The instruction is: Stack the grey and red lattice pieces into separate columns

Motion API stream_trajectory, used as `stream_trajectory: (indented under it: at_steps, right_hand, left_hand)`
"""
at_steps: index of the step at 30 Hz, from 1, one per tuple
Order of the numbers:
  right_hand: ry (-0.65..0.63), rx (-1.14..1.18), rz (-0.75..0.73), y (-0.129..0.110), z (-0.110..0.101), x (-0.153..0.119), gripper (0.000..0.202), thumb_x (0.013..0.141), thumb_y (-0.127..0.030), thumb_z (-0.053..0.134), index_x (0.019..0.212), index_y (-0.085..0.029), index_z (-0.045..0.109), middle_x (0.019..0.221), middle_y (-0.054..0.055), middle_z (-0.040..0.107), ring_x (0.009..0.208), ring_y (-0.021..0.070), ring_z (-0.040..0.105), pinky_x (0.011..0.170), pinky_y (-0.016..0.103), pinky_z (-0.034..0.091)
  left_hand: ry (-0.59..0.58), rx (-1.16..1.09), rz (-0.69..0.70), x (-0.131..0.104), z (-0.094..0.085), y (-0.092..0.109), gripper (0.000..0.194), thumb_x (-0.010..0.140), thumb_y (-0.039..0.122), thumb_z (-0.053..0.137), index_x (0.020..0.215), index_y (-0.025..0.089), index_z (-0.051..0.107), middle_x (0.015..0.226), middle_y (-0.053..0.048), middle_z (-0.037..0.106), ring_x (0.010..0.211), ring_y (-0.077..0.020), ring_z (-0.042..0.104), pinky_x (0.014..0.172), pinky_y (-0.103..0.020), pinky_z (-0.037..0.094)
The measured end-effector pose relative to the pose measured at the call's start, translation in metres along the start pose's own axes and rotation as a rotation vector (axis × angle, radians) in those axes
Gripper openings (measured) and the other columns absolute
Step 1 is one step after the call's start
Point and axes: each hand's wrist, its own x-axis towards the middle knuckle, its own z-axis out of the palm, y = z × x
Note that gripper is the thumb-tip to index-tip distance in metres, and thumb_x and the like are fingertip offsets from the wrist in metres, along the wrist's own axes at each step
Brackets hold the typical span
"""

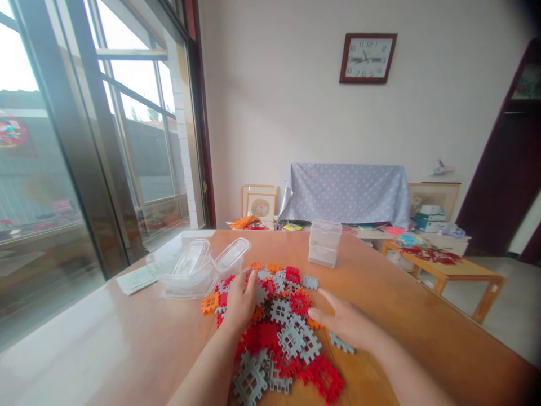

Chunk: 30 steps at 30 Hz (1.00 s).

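Note:
A loose pile of flat notched plastic pieces lies on the wooden table, with grey pieces, red pieces and orange pieces. My left hand rests over the pile's left part; its fingers point away and whatever lies beneath them is hidden. At the pile's right edge is my right hand, slightly blurred, thumb and fingers apart, with nothing held between them. A grey piece lies partly under the right hand.
Clear plastic containers stand at the left, beside a printed sheet. Behind the pile stands a stacked clear box. Beyond the table's right edge, a small wooden table holds more red pieces.

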Motion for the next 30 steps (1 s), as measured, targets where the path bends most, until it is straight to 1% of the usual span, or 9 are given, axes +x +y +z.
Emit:
stream_trajectory:
  at_steps: [3,6,9,12,14,17,21,25,30]
  right_hand:
    - [-0.016,-0.09,0.042,0.002,0.02,-0.039,0.101,0.078,-0.077,0.057,0.158,-0.025,0.026,0.161,0.014,0.03,0.147,0.036,0.031,0.116,0.055,0.032]
    - [-0.051,-0.259,-0.046,-0.004,0.041,-0.061,0.107,0.075,-0.078,0.06,0.16,-0.031,0.016,0.166,0.01,0.011,0.151,0.0394,0.018,0.119,0.064,0.02]
    - [-0.089,-0.357,-0.141,-0.016,0.055,-0.063,0.111,0.072,-0.078,0.062,0.16,-0.033,0.01,0.167,0.007,-0.001,0.151,0.0416,0.012,0.118,0.068,0.013]
    - [-0.082,-0.361,-0.204,-0.03,0.06,-0.053,0.108,0.075,-0.075,0.061,0.16,-0.034,0.009,0.167,0.005,-0.005,0.153,0.0384,0.01,0.119,0.063,0.017]
    - [-0.09,-0.344,-0.231,-0.037,0.059,-0.046,0.102,0.077,-0.071,0.062,0.159,-0.035,0.014,0.168,0.004,0.001,0.153,0.0361,0.013,0.119,0.058,0.023]
    - [-0.086,-0.323,-0.257,-0.039,0.057,-0.035,0.087,0.08,-0.062,0.064,0.155,-0.035,0.031,0.165,0.005,0.023,0.149,0.0348,0.028,0.117,0.055,0.029]
    - [0.028,-0.266,-0.343,-0.032,0.054,-0.022,0.065,0.079,-0.045,0.067,0.141,-0.031,0.055,0.151,0.007,0.049,0.138,0.0311,0.043,0.115,0.048,0.036]
    - [0.137,-0.188,-0.428,-0.022,0.05,-0.005,0.042,0.08,-0.031,0.064,0.122,-0.027,0.067,0.135,0.009,0.06,0.126,0.0277,0.053,0.109,0.042,0.042]
    - [0.228,0.003,-0.362,-0.012,0.055,0.025,0.028,0.086,-0.03,0.054,0.109,-0.025,0.07,0.116,0.008,0.068,0.109,0.0246,0.063,0.099,0.038,0.05]
  left_hand:
    - [0.009,0.027,0.019,-0.001,-0.001,0.001,0.044,0.098,0.051,0.04,0.11,0.02,0.068,0.108,-0.008,0.073,0.105,-0.025,0.064,0.092,-0.037,0.046]
    - [-0.017,0.08,0.05,-0.002,0.001,-0.001,0.043,0.099,0.049,0.036,0.104,0.02,0.068,0.099,-0.007,0.072,0.096,-0.0231,0.065,0.086,-0.035,0.047]
    - [-0.021,0.128,0.062,-0.004,0.004,-0.004,0.043,0.1,0.048,0.036,0.103,0.02,0.069,0.1,-0.008,0.072,0.097,-0.0228,0.064,0.087,-0.034,0.046]
    - [-0.038,0.154,0.061,-0.005,0.006,-0.006,0.043,0.1,0.049,0.036,0.106,0.021,0.068,0.105,-0.009,0.072,0.102,-0.0239,0.064,0.09,-0.035,0.045]
    - [-0.064,0.159,0.059,-0.005,0.007,-0.007,0.044,0.1,0.05,0.037,0.107,0.021,0.068,0.107,-0.01,0.072,0.103,-0.0243,0.064,0.089,-0.035,0.045]
    - [-0.098,0.158,0.055,-0.006,0.007,-0.006,0.043,0.1,0.05,0.036,0.103,0.021,0.068,0.103,-0.009,0.072,0.099,-0.0236,0.064,0.085,-0.033,0.044]
    - [-0.14,0.161,0.067,-0.007,0.007,-0.003,0.043,0.101,0.048,0.034,0.092,0.022,0.066,0.09,-0.006,0.072,0.088,-0.0205,0.064,0.078,-0.029,0.042]
    - [-0.175,0.166,0.06,-0.007,0.006,-0.001,0.043,0.101,0.049,0.034,0.082,0.021,0.061,0.081,-0.005,0.068,0.08,-0.0184,0.061,0.072,-0.026,0.039]
    - [-0.174,0.104,0.084,-0.006,0.005,0.0,0.043,0.1,0.048,0.035,0.076,0.021,0.058,0.073,-0.003,0.064,0.072,-0.018,0.058,0.067,-0.027,0.038]
